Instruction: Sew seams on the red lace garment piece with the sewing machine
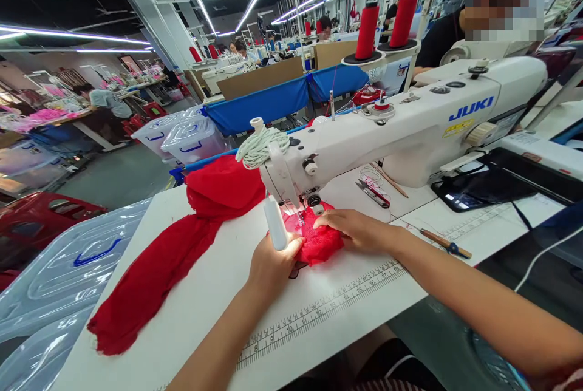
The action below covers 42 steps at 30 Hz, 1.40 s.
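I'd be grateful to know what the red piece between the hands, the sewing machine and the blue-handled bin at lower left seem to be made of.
Red piece: soft fabric, judging by its crumpled folds; fibre unclear.
Sewing machine: probably painted metal, from its smooth, shiny white shell, though plastic is possible.
Blue-handled bin: glossy plastic, most likely, being see-through with bright reflections.

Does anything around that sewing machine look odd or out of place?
Perhaps the pale green cord: it lies bundled on the needle end of the sewing machine, an unusual spot beside a working needle. I see nothing spilled.
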Motion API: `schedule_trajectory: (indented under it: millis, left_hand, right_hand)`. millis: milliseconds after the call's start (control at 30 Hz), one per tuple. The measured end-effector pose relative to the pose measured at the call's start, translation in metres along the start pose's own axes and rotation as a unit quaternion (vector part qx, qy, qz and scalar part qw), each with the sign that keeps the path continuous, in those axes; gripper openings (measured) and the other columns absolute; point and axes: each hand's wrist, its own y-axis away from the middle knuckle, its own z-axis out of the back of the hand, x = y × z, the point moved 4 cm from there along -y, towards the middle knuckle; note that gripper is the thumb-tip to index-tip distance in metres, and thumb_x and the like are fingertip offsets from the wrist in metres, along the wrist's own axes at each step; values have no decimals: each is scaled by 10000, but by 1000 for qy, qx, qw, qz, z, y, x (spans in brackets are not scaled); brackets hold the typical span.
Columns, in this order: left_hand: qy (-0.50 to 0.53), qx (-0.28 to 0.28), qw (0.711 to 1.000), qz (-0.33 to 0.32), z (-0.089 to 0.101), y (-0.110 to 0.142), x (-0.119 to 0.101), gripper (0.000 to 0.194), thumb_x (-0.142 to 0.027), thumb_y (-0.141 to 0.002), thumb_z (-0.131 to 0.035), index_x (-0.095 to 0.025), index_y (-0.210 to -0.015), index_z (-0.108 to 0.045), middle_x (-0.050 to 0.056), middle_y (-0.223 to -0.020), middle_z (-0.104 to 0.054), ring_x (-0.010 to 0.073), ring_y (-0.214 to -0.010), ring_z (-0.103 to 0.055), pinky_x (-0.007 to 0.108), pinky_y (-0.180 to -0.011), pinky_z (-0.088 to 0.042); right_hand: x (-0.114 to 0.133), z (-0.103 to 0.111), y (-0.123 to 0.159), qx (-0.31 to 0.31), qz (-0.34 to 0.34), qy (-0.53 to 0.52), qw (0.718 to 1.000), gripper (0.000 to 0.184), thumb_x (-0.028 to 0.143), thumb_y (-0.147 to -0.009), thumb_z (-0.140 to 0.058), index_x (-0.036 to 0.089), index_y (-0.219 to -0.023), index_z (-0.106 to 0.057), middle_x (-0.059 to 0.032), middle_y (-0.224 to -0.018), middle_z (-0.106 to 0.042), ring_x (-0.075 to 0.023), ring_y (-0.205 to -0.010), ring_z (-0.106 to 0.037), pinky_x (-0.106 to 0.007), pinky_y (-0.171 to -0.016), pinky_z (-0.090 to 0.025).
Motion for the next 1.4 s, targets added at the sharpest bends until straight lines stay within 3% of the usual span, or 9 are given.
schedule_trajectory:
  millis: [133,300,433,600,700,867,1100,1400]
  left_hand:
    - [-47,8,997,-63,-6,2,-3,322,-103,-809,-359,-187,-772,-668,30,-624,-589,148,-546,-461,250,-499,-337]
    - [-160,10,976,-144,-9,9,-11,401,-36,-825,-325,-174,-924,-689,73,-839,-673,157,-593,-550,237,-473,-367]
    - [-178,73,969,-154,-2,14,-19,387,-274,-904,-355,-123,-1122,-637,156,-1043,-663,195,-612,-606,296,-487,-465]
    - [-171,117,968,-142,2,18,-21,735,-598,-914,-114,-133,-1209,-601,222,-1303,-548,238,-693,-655,403,-622,-521]
    - [-195,114,962,-153,-1,19,-22,824,-638,-888,-54,-113,-1240,-582,228,-1290,-561,267,-738,-665,428,-643,-517]
    - [-230,89,953,-178,0,19,-29,795,-628,-902,-147,-50,-1172,-621,248,-1176,-632,278,-700,-672,391,-564,-498]
    - [-230,98,954,-166,-4,19,-25,727,-603,-915,-186,-86,-1213,-601,254,-1219,-603,299,-774,-678,381,-568,-490]
    - [-260,66,945,-186,-4,17,-28,745,-556,-938,-115,-71,-1188,-622,246,-1188,-625,261,-662,-678,368,-541,-482]
  right_hand:
    - [1,-7,0,-2,17,79,997,470,-87,-643,-326,154,-970,-561,-69,-906,-587,-152,-783,-500,-253,-686,-415]
    - [4,-10,-1,8,4,151,989,317,-54,-716,-360,171,-850,-539,-51,-839,-547,-152,-701,-430,-246,-604,-345]
    - [5,-10,-1,38,-26,168,985,246,-28,-740,-398,175,-810,-516,-46,-836,-551,-149,-688,-424,-250,-583,-316]
    - [7,-9,-3,49,-41,191,979,187,18,-723,-448,185,-784,-505,-43,-842,-584,-150,-668,-432,-265,-554,-274]
    - [5,-11,-3,55,-50,189,979,169,38,-740,-455,191,-786,-510,-43,-837,-611,-151,-678,-464,-265,-554,-266]
    - [1,-15,-1,62,-69,216,972,187,42,-770,-441,188,-837,-538,-40,-738,-605,-155,-658,-467,-270,-559,-255]
    - [0,-15,0,51,-62,228,970,168,40,-782,-449,193,-804,-515,-23,-728,-595,-140,-616,-426,-267,-554,-226]
    - [-2,-14,1,49,-65,245,966,153,62,-804,-465,187,-823,-551,-45,-779,-647,-155,-656,-469,-262,-553,-256]
